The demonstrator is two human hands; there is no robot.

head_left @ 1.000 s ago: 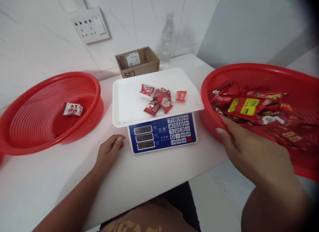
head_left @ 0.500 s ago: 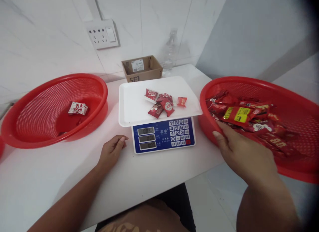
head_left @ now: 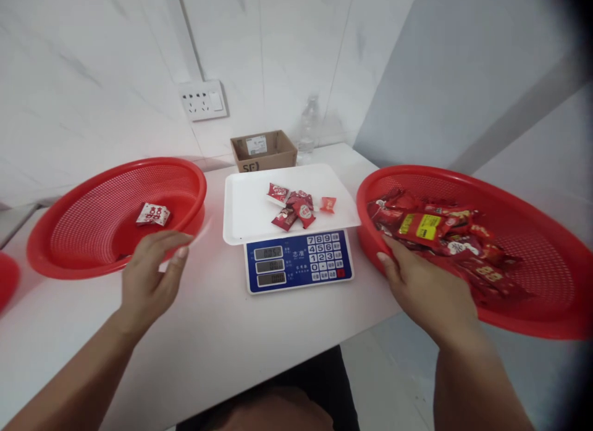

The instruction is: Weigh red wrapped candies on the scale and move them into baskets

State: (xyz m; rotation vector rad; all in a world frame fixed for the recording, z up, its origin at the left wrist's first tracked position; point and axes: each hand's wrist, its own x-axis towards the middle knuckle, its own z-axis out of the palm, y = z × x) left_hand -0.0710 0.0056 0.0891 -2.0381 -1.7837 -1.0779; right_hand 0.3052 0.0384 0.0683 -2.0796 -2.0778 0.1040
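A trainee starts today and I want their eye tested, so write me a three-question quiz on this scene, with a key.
1. True or false: the cardboard box stands behind the blue-fronted scale.

2. Choose one. The right hand is on the rim of:
a) the cardboard box
b) the right basket
c) the left basket

3. What lies on the scale's white tray, and how is it arranged?

Key
1. True.
2. b.
3. Small red wrapped packets, most in a cluster near the middle, with one more to the right.
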